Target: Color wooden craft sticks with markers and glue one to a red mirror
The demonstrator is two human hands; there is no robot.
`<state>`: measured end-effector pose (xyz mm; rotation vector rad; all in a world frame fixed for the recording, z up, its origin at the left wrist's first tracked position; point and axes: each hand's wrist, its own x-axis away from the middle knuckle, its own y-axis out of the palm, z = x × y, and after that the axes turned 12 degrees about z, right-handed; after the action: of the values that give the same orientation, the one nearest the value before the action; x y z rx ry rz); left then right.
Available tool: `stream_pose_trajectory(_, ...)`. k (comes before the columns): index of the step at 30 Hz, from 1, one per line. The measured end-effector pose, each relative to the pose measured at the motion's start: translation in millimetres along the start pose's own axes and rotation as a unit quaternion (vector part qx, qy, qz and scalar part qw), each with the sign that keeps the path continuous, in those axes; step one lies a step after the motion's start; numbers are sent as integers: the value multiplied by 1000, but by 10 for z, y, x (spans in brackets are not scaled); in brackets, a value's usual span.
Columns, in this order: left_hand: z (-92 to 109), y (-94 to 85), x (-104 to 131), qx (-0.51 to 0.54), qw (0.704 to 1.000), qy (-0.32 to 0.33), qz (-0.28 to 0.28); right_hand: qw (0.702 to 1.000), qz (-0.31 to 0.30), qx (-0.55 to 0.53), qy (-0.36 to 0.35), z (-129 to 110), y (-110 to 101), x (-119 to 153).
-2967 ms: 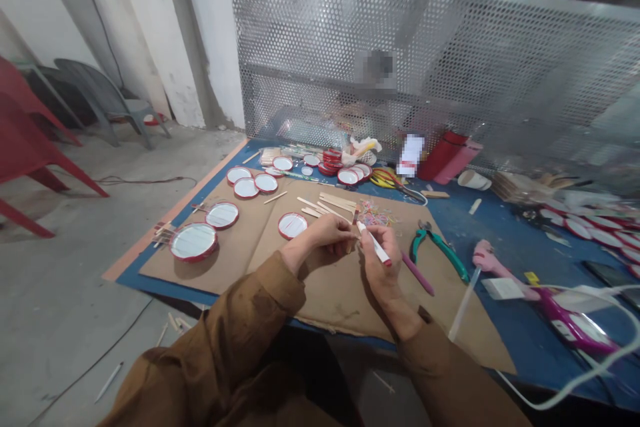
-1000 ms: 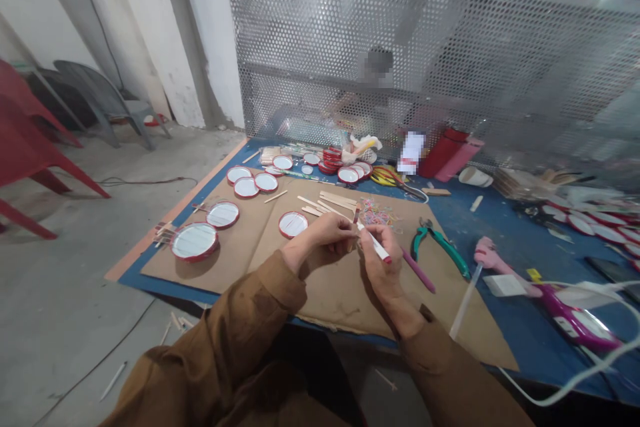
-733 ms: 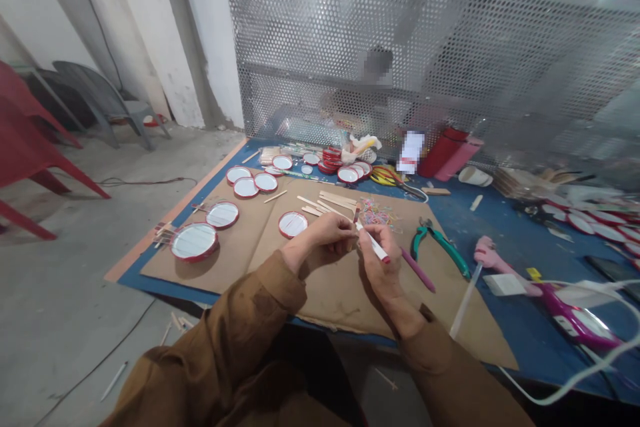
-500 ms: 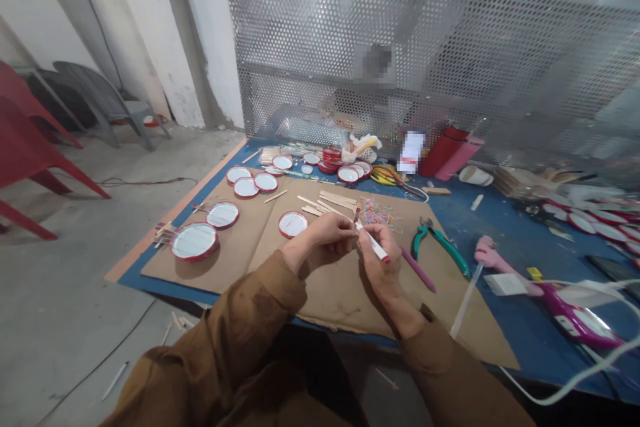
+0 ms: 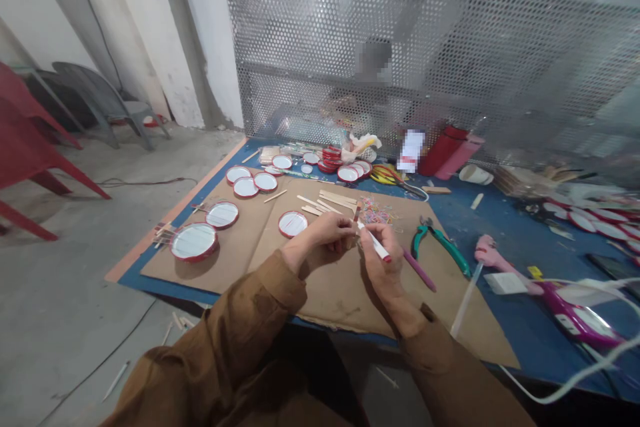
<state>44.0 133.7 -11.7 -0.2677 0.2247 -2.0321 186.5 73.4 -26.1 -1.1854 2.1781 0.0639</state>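
My left hand [image 5: 334,233] pinches a small wooden stick [image 5: 357,212] whose upper part is coloured reddish brown. My right hand [image 5: 384,253] is closed round a white marker with a red end [image 5: 375,243], its tip close to the stick. Whether the tip touches the wood is hard to see. Just beyond my hands lie several plain craft sticks [image 5: 338,199] and a heap of coloured rubber bands [image 5: 377,211]. A red-rimmed round lid [image 5: 293,224] rests left of my left hand. Right of my right hand are a purple pen-like stick [image 5: 420,271] and green-handled pliers [image 5: 447,250].
Cardboard [image 5: 240,260] covers part of the blue table. At left sit banjo-like lids with strings [image 5: 194,241]. A pink hot glue gun [image 5: 515,267] and its white cable lie at right. Red lids [image 5: 330,159] are stacked at the back, before a perforated metal panel [image 5: 310,27].
Both hands stay in nearly the same place. The stick and the marker have shifted very slightly.
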Motion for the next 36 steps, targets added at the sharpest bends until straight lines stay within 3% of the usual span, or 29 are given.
stream_pose_trajectory(15, -42, 15, -30, 4, 1000, 9, 5, 999, 28, -23, -1, -4, -4, -16)
stream_pose_trajectory(36, -29, 12, -2, 5, 1000, 10, 9, 1000, -1, 1, 1, 5, -2, -8)
